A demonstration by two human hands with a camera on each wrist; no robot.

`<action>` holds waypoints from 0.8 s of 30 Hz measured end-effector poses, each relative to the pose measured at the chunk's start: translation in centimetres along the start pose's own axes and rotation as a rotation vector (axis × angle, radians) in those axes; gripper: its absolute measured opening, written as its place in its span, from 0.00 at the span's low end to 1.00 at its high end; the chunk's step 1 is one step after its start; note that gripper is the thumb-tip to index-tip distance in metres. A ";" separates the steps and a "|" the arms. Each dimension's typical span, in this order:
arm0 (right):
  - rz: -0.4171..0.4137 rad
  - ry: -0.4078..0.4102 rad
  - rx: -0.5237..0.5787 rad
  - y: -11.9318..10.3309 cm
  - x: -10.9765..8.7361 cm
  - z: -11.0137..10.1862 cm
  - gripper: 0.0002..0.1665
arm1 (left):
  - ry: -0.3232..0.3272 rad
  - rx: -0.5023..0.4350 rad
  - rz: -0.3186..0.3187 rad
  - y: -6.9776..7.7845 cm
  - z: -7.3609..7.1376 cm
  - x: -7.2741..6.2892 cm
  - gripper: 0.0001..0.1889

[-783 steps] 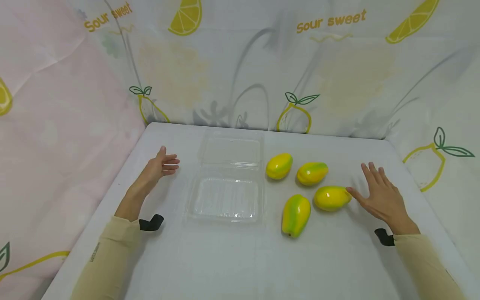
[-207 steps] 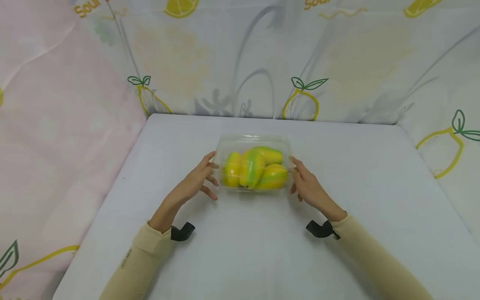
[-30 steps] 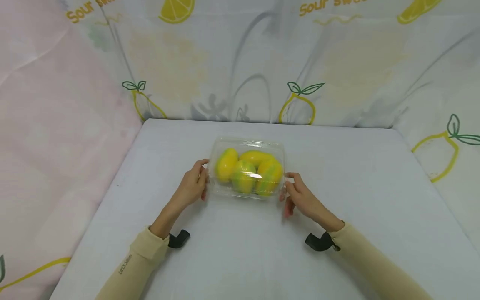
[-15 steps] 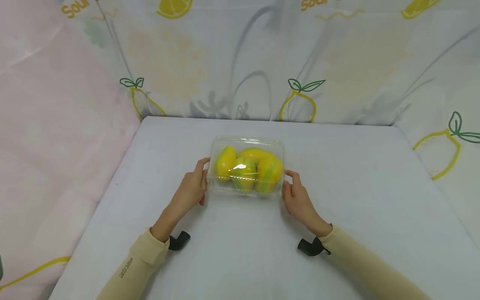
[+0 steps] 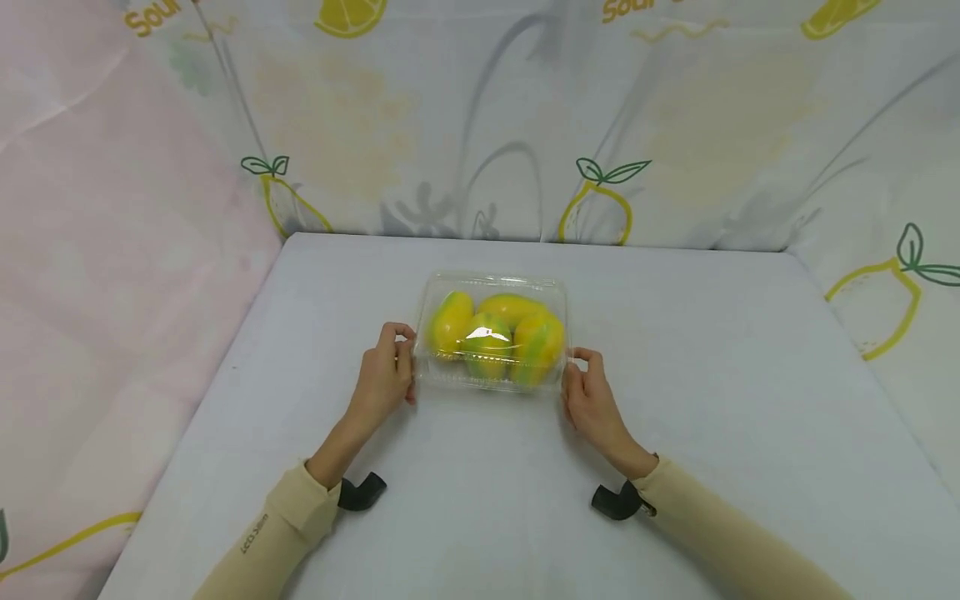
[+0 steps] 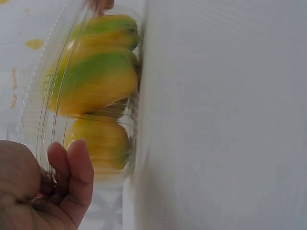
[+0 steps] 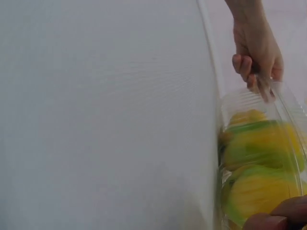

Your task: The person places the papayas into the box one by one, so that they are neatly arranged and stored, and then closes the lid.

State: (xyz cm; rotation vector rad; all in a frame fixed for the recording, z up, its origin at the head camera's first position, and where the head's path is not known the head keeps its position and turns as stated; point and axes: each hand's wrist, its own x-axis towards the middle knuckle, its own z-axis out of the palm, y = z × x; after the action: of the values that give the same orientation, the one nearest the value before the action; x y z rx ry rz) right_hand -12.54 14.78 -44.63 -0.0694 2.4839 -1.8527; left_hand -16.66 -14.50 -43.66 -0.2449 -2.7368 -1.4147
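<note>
A clear plastic clamshell container (image 5: pixel 491 283) lies closed on the white table, its lid down over several yellow fruits (image 5: pixel 537 337) with green streaks, which look like papayas. My left hand (image 5: pixel 381 379) pinches the left rim. At the opposite end, my right hand (image 5: pixel 596 404) grips the right rim with curled fingers. In the left wrist view, the fingers of the left hand (image 6: pixel 62 187) are bent at the container's edge (image 6: pixel 53 96). Only a few fingertips (image 7: pixel 283 215) of the right hand show in its own wrist view.
The white tabletop (image 5: pixel 697 375) extends around the container. A printed fabric backdrop (image 5: pixel 450 125) with lemon drawings rises behind it, and pinkish cloth (image 5: pixel 135 292) hangs on the left. A black bent piece (image 5: pixel 362 492) sits at each wrist.
Earliest, the container lay open with the fruits loose on the table; now they are inside under the lid. Within the last second, both hands have shifted slightly along the rims, fingers curling more.
</note>
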 end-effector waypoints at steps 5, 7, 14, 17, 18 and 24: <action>-0.049 -0.112 -0.012 0.0 -0.1 -0.6 0.20 | 0.017 0.020 0.019 0.0 0.2 -0.1 0.08; -0.085 -0.176 0.009 0.0 -0.1 -1.1 0.21 | 0.014 0.023 0.032 0.0 0.2 -0.1 0.08; -0.004 -0.357 0.058 -0.2 0.2 -2.7 0.36 | -0.143 -0.044 0.055 -0.3 -0.4 -0.3 0.20; 0.066 -0.353 0.081 -0.5 0.4 -3.0 0.37 | -0.220 -0.151 0.020 -0.6 -0.9 -0.2 0.21; 0.082 -0.344 0.088 -0.5 0.6 -3.0 0.37 | -0.241 -0.191 0.006 -0.6 -1.0 -0.1 0.21; 0.089 -0.294 0.183 -0.5 1.2 -2.9 0.35 | -0.320 -0.407 -0.073 -0.8 -1.7 -0.1 0.23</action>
State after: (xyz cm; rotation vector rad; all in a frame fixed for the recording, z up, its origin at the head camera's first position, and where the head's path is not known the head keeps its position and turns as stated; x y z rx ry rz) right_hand -13.95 17.36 -43.28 -0.2056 2.0834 -1.8701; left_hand -16.72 -16.40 -43.34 -0.4239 -2.6770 -2.1163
